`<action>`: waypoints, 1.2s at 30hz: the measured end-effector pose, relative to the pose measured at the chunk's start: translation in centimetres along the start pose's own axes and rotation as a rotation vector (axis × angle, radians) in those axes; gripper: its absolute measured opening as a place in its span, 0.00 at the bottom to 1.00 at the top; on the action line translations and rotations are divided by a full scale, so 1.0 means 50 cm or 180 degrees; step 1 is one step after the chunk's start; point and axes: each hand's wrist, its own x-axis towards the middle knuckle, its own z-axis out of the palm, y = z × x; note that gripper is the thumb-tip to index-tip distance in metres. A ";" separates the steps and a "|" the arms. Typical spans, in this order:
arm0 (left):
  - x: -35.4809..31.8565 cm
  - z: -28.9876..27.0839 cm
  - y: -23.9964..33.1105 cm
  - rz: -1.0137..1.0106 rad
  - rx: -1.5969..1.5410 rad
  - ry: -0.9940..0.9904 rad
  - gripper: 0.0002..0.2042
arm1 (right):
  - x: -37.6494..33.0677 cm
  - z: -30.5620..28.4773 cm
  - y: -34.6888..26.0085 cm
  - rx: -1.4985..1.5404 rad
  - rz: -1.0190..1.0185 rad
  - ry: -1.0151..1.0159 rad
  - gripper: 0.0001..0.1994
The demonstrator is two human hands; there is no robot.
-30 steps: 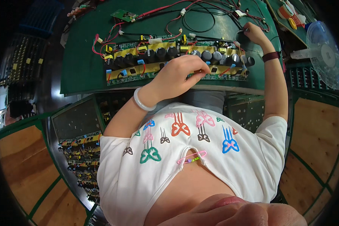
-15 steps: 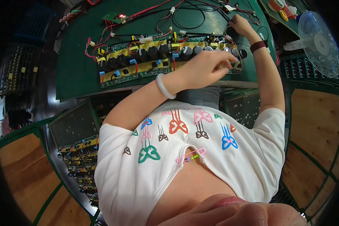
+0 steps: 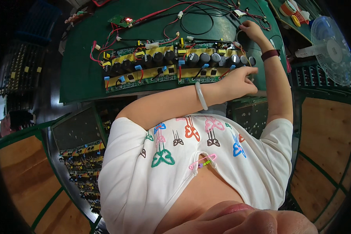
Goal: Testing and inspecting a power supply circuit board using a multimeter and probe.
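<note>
Left hand (image 3: 240, 80): reaches across the body to the right end of the right circuit board (image 3: 212, 64), fingers curled together at its near edge; whether it pinches anything, I cannot tell.
Right hand (image 3: 251, 30): far right, fingers bent around a cable (image 3: 238, 37), seemingly keeping it off the board.
Boards: the right one and the left circuit board (image 3: 138, 68) lie end to end on the green mat (image 3: 82, 74), capacitors up, within reach.
Containers: rack (image 3: 84, 163) near left, stacked with more boards.
Fan (image 3: 331, 50): far right.
</note>
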 end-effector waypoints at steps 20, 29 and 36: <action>-0.471 -0.256 -0.011 0.1565 -0.0047 0.2123 0.31 | -0.303 -0.057 -0.395 0.5351 -0.1653 -0.1607 0.08; -0.609 -0.327 -0.086 0.1492 0.0874 0.3893 0.05 | -0.389 0.091 -0.567 0.4878 -0.1409 -0.1655 0.05; -0.589 -0.323 -0.123 0.1674 0.1109 0.4137 0.05 | -0.386 0.161 -0.618 0.3149 -0.2405 -0.0642 0.09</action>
